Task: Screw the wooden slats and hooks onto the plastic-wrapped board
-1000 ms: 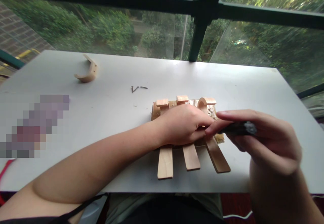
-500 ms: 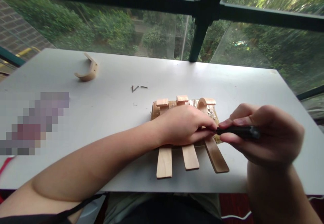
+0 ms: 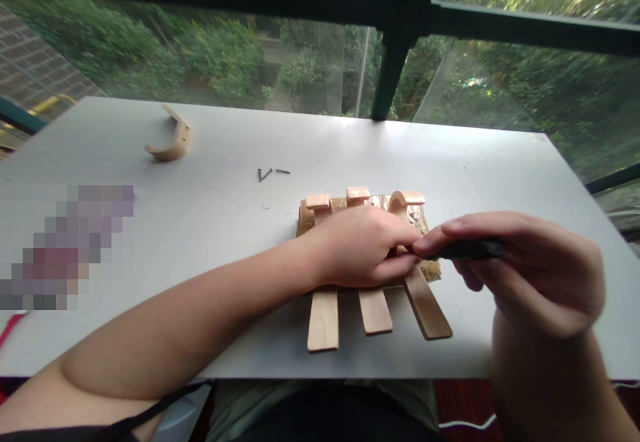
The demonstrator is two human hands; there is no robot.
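My right hand (image 3: 540,269) grips the black handle of a screwdriver (image 3: 473,249), its index finger stretched along the tool towards the tip. My left hand (image 3: 363,245) lies across a tape-wrapped block (image 3: 433,270), thumb and forefinger pinched at the screwdriver's tip; what is between them is hidden. Under and beside the left hand, three curved wooden pieces rest across the block: a left one (image 3: 323,322), a middle one (image 3: 376,312) and a right one (image 3: 429,309). Their hooked ends point away from me, and their flat ends stick out towards me.
Several screws (image 3: 267,174) lie on the white table (image 3: 220,202) beyond the block. Another curved wooden piece (image 3: 175,145) with holes stands at the far left. A blurred-out patch (image 3: 65,255) covers something at the left. Window framing (image 3: 395,49) rises behind the table.
The fingers of my right hand have shifted on the screwdriver handle, with the index finger now reaching further towards the tip. My left hand and the wooden pieces stay put.
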